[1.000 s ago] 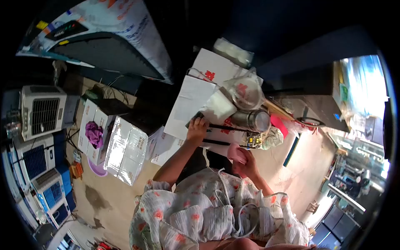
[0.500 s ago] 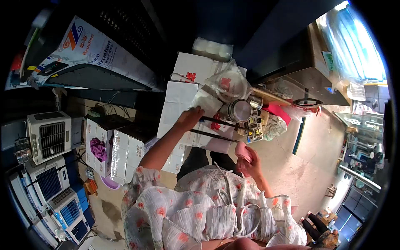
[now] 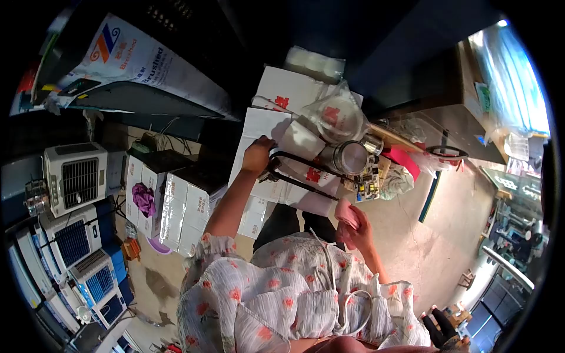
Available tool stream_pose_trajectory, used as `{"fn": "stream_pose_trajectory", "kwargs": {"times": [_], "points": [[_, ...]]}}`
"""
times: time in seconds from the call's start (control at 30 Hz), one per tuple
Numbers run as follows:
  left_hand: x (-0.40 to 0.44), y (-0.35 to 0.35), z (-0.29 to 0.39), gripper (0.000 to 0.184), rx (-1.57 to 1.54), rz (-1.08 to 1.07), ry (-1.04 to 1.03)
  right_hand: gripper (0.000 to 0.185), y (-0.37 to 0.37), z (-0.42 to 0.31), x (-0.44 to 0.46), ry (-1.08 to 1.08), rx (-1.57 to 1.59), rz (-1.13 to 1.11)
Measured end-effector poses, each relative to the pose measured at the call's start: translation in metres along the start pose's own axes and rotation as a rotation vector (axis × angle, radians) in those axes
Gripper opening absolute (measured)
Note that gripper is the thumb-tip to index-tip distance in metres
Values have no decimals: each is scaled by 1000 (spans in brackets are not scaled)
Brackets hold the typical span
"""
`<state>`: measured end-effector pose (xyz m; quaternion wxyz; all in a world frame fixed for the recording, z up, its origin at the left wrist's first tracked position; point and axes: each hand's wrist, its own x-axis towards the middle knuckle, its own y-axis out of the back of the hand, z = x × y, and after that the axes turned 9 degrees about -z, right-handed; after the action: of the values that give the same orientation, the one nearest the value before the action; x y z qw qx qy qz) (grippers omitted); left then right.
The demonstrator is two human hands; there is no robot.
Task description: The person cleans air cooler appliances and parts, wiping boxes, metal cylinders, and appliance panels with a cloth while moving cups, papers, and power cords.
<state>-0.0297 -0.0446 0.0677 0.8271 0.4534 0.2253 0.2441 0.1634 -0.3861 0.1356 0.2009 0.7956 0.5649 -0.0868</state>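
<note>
Cloth [image 3: 347, 216], pink and folded, fills right fingers [image 3: 363, 226].

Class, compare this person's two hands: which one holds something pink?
The right hand, lower in the picture, grasps a pink bundle. The left hand, higher up beside the black frame, shows nothing pink.

Steel canister [image 3: 352, 159] atop white cartons [image 3: 263, 125]

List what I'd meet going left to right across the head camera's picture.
Grille-fronted units, crumpled purple bundle, left hand, right hand with pink cloth, crumpled pale wrapping, blue-white plastic sheeting.
</note>
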Motion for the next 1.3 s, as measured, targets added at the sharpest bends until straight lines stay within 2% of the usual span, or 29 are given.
{"fn": "stream_pose_trajectory", "kwargs": {"times": [0.03, 0.07, 0.17, 0.2, 0.23, 0.3, 0.4, 0.53, 0.7, 0.73, 0.83, 0.97, 1.03, 1.13, 1.2, 1.3], "points": [[-7, 3, -1, 23, -43, 102, 71, 55, -1, -2, 4, 6, -27, -13], [-19, -4, -3, 19, -86, 103, 174, 55, -2, -4, 8, 4, -32, -29], [-52, -27, -5, 30, -113, -108, 285, 55, -6, -9, 19, 25, -62, -68], [-59, -27, 2, 40, -129, -126, 305, 55, -7, -9, 23, 53, -83, -78], [-62, -36, 5, 42, -31, -88, 320, 54, -9, -10, 27, 81, -104, -86], [-62, -45, 3, 38, -46, -9, 336, 53, -10, -16, 33, 64, -119, -113], [-63, -43, 2, 33, -92, -93, 504, 53, -12, -16, 37, 45, -124, -138], [-82, -27, 3, 36, -1, -147, 575, 50, -15, -22, 42, 19, -210, -139], [-97, 5, 6, 40, -4, -170, 644, 42, -17, -23, 48, 57, -388, -263], [-104, 3, -7, 36, -28, -217, 669, 41, -18, -22, 49, 58, -402, -268], [-120, 17, -20, 46, -439, -340, 716, 40, -19, -18, 46, 58, -338, -239], [-100, 13, 20, 38, -276, -168, 362, 40, -12, -11, 45, 50, -249, -285], [-69, -1, 31, 41, -284, -241, 168, 40, -11, -8, 43, 106, -290, -272], [-25, -28, 41, 31, -187, -295, -105, 42, -2, -10, 37, 36, -327, -294], [-4, -39, 47, 26, -58, -331, -263, 41, 2, -19, 30, -53, -243, -280], [12, -47, 54, 28, 114, -419, -267, 45, 12, -17, 18, -172, -119, -249]]}}
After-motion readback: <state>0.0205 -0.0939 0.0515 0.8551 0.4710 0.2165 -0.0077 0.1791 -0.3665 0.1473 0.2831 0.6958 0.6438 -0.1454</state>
